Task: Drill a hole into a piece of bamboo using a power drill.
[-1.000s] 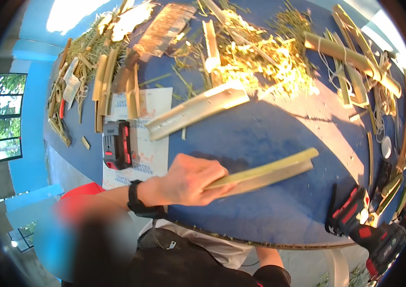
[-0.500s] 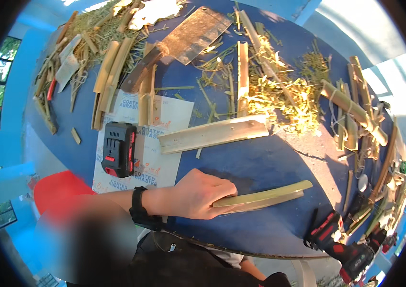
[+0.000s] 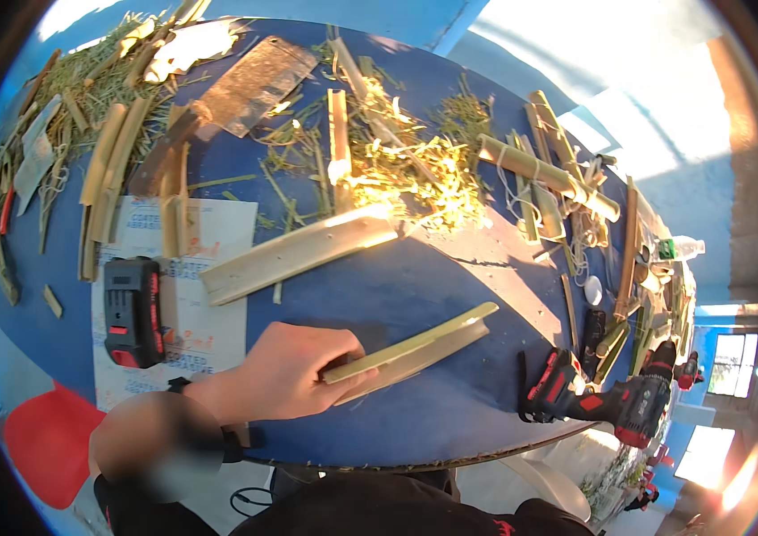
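My left hand (image 3: 294, 371) reaches in from the lower left and is closed round the near end of a split bamboo piece (image 3: 424, 353). The piece is held tilted over the blue table (image 3: 379, 304), its far end pointing right and away. Its green outer edge and pale inner side both show. Beyond the hand a wider pale bamboo half (image 3: 303, 253) lies with one end on printed white paper (image 3: 227, 313). A black and red battery pack (image 3: 132, 313) rests on that paper, left of my hand. My right hand is out of view.
A cordless drill (image 3: 620, 406) lies at the table's right front edge. Far back sit a cleaver (image 3: 254, 85) and shavings (image 3: 433, 183). Bamboo pieces (image 3: 549, 179) crowd the right, with a plastic bottle (image 3: 681, 248). A red seat (image 3: 49, 442) stands at lower left.
The whole view has swung to the right, so the table's things sit farther left and more of the drill shows. My left hand keeps its hold on the split bamboo piece.
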